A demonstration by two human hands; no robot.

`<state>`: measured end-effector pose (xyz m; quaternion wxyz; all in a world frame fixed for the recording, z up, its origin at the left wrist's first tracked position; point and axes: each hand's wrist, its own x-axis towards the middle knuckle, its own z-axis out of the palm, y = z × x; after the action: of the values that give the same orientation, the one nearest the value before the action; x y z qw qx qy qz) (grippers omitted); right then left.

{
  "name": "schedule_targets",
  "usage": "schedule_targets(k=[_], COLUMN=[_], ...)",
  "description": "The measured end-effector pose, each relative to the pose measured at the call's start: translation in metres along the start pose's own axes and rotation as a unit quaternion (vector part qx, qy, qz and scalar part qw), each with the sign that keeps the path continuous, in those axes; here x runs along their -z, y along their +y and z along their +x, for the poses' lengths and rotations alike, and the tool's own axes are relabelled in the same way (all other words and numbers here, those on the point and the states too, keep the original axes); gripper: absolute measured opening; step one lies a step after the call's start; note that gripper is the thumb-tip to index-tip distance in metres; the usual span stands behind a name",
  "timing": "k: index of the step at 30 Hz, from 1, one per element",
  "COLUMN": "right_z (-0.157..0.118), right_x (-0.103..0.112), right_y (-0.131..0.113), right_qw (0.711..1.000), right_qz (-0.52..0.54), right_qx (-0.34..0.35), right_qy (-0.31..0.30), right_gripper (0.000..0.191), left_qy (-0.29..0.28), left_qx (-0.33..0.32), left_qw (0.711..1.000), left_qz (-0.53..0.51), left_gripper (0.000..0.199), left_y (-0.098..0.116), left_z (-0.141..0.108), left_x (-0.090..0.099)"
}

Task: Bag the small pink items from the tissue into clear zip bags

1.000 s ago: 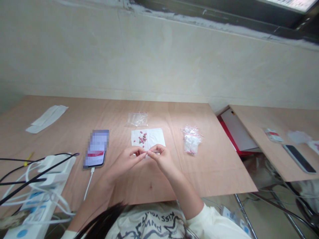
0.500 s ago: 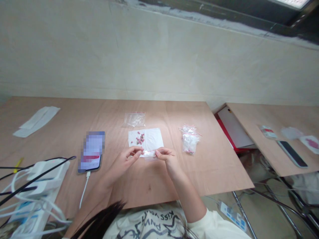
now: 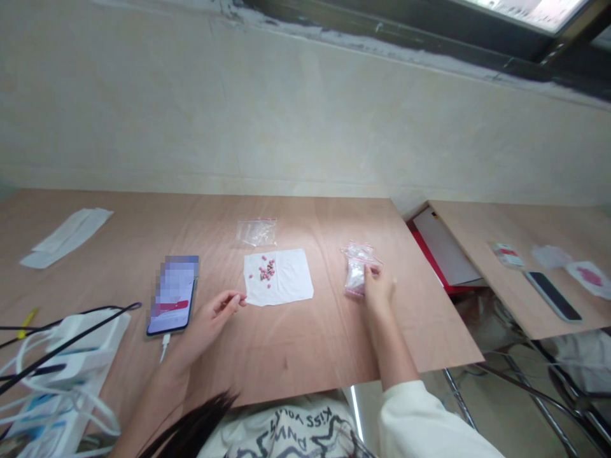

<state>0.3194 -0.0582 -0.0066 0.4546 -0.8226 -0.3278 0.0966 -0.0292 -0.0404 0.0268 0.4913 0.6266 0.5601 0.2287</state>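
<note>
A white paper sheet lies on the wooden table, with several small pink beads scattered on its left half. Just off its lower left corner is my left hand, thumb and index finger pinched together; anything between them is too small to make out. My right hand is at the stack of clear zip bags to the right, its fingers closed on the edge of the top bag. The bags have red seal lines and hold something pinkish at the bottom. Another clear zip bag lies behind the paper.
A phone on a charging cable lies at the left, near a white power strip with tangled cables. Folded white paper is at the far left. On the side table at the right lies a dark phone.
My right hand has moved from the paper's front edge right to the bag stack, and the small clear bag between my hands has left that place. My left hand has drawn back left.
</note>
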Motion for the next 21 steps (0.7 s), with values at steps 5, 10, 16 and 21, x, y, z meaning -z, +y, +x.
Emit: schedule_targets(k=[5, 10, 16, 21], right_z=[-0.003, -0.039, -0.065, -0.059], right_x=[-0.012, -0.06, -0.149, -0.18], right_y=[-0.013, -0.063, -0.12, -0.127], right_qw=[0.969, 0.965, 0.899, 0.877], right_qz=[-0.209, -0.175, -0.145, -0.207], right_qx=[0.051, 0.192, 0.319, 0.326], right_qy=[0.122, -0.048, -0.262, -0.285], right_gripper=[0.039, 0.028, 0.04, 0.019], left_qy=[0.0, 0.007, -0.005, -0.02], left_qx=[0.004, -0.002, -0.012, 0.001], left_qw=[1.0, 1.0, 1.0, 0.999], left_qz=[0.001, -0.009, -0.022, -0.034], left_gripper=[0.031, 0.029, 0.027, 0.027], left_y=[-0.009, -0.019, -0.018, -0.013], left_z=[-0.003, 0.003, 0.01, 0.014], left_x=[0.0, -0.001, -0.001, 0.001])
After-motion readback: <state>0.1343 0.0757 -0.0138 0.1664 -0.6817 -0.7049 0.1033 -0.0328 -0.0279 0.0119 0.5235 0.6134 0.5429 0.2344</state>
